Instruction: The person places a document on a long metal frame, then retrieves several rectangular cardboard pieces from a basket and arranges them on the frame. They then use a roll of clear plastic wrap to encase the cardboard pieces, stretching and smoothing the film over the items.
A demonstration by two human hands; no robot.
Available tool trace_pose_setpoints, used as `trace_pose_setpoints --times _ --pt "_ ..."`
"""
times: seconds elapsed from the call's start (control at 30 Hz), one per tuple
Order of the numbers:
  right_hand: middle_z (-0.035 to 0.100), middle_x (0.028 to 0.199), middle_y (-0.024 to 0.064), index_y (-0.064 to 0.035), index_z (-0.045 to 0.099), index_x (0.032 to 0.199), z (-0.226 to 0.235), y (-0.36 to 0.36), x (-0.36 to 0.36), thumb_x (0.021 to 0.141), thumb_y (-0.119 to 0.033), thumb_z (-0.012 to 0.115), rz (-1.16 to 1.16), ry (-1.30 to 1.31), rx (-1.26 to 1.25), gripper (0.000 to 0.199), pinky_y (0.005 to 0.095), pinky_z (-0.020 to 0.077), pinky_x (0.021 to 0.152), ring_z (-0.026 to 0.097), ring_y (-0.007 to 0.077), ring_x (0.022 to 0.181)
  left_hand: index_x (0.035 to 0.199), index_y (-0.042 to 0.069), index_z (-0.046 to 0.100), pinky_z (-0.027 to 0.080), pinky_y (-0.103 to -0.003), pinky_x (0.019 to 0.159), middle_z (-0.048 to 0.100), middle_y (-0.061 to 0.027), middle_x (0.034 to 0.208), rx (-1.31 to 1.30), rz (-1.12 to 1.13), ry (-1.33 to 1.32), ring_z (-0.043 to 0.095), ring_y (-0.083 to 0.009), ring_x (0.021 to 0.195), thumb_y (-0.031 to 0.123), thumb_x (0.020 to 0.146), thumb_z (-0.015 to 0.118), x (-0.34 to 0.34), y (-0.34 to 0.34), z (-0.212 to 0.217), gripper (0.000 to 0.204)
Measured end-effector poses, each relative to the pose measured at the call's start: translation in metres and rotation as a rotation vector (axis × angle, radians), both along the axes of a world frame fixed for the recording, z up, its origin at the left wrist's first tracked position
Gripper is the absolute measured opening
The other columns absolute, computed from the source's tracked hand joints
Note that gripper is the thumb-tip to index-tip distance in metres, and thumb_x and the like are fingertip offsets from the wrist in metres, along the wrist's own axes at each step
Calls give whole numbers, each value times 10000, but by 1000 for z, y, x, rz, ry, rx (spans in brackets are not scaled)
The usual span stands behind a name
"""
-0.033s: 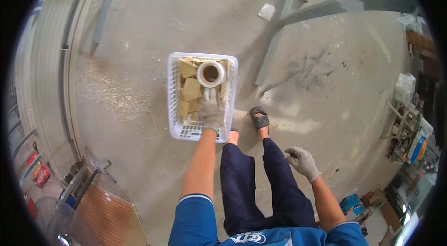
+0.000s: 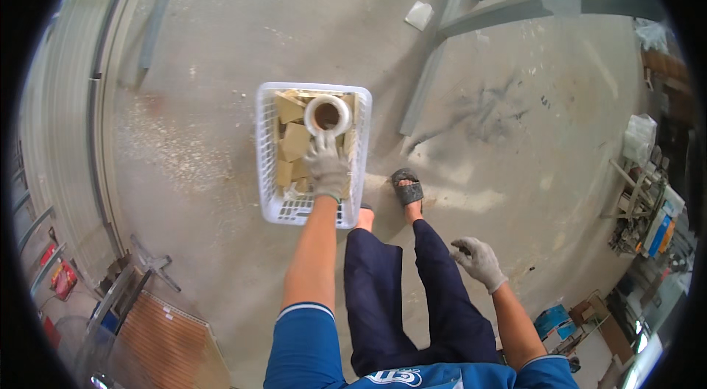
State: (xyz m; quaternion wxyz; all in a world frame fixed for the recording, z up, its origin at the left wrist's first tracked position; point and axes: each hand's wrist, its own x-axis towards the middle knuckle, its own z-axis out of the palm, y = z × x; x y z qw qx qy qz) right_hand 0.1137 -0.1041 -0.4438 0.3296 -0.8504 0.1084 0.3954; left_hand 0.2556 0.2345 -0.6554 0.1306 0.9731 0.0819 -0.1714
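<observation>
A white plastic basket [image 2: 264, 168] holds several yellowish-tan blocks [image 2: 296, 140] and a roll of clear tape [image 2: 345, 118] with a brown core. The roll lies near the basket's far end, its round opening facing up. My left hand [image 2: 325, 166], in a pale work glove, reaches into the basket with its fingers stretched and spread. Its fingertips are at the roll's near rim; whether they press on it I cannot tell. Also gloved, my right hand [image 2: 480, 262] hangs beside my right leg, loosely open, with nothing visible in it.
My sandalled foot [image 2: 407, 186] stands right of the basket. Grey metal beams [image 2: 427, 87] lie on the concrete floor ahead. A white scrap [image 2: 420, 15] lies near them. Ribbed panels [image 2: 62, 109] run along the left side. Cluttered materials [image 2: 637, 201] line the right.
My left hand has moved slightly forward to the tape roll, its fingers spreading wider. The whole view has shifted a little. My right hand stays beside my leg.
</observation>
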Motion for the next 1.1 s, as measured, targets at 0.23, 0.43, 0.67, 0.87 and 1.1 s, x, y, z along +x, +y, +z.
trace_pose_setpoints --times 0.23,0.43,0.67,0.87,1.1 --pt "704 931 131 -76 721 1080 -26 -34 -53 866 -273 748 -85 70 -59 293 386 545 756 684 281 821 1113 129 688 346 -572 1017 671 -76 1207 229 -210 172 507 -275 1247 417 821 701 51 7 -65 410" --pt "708 976 139 -78 710 1101 15 2 -18 855 -226 755 -65 -87 122 291 392 545 776 686 304 840 1156 35 672 454 -420 966 681 -115 1156 -959 650 293 595 -236 1142 312 929 681 -8 43 83 358" --pt "708 1032 157 -46 688 1147 145 46 53 892 -184 733 -165 -388 453 294 368 541 868 695 285 960 1474 8 406 323 -454 1188 493 -140 1472 -1993 1171 197 450 -278 1380 382 963 653 -146 6 331 680" --pt "691 1137 88 32 609 1242 260 58 65 984 -198 657 -139 -210 727 349 306 505 931 633 135 1041 1512 40 373 257 -531 1207 437 -125 1535 -2368 1180 -27 404 -313 1410 387 959 645 -216 -13 462 707" --pt "694 1003 102 -21 635 1166 371 137 4 782 -334 865 250 -779 766 546 330 575 778 702 197 873 1507 50 383 252 -543 1207 405 -125 1560 -2523 1111 -376 380 -314 1427 395 953 645 -279 15 548 703"
